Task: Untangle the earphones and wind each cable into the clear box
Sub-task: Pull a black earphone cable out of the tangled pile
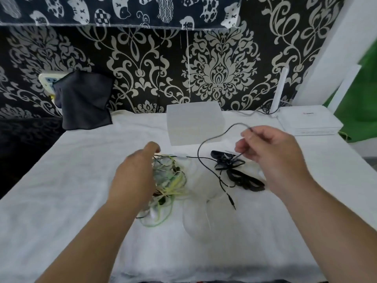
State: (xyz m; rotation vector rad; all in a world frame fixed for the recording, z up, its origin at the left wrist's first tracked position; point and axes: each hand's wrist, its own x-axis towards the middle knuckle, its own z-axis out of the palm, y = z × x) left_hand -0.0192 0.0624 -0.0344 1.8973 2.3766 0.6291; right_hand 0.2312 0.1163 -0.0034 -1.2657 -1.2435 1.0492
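Right hand (271, 152) pinches black cable (212, 139); left hand (134, 176) over green-yellow tangle (171, 184); clear box (194, 123) behind, on white cloth (81, 180).

A home room: damask wallpaper (220, 74), cat-print curtain (122, 11), white router (308, 121) on a cloth-covered desk (61, 190).

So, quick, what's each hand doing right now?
Left hand: on the green-yellow cable tangle; grip cannot be told.
Right hand: pinching the black earphone cable.

Parts of the person in view: the left hand (134, 174) continuous with a bare left forearm (87, 242), and the right hand (271, 152) continuous with a bare right forearm (326, 231). The left hand's outline is blurred.
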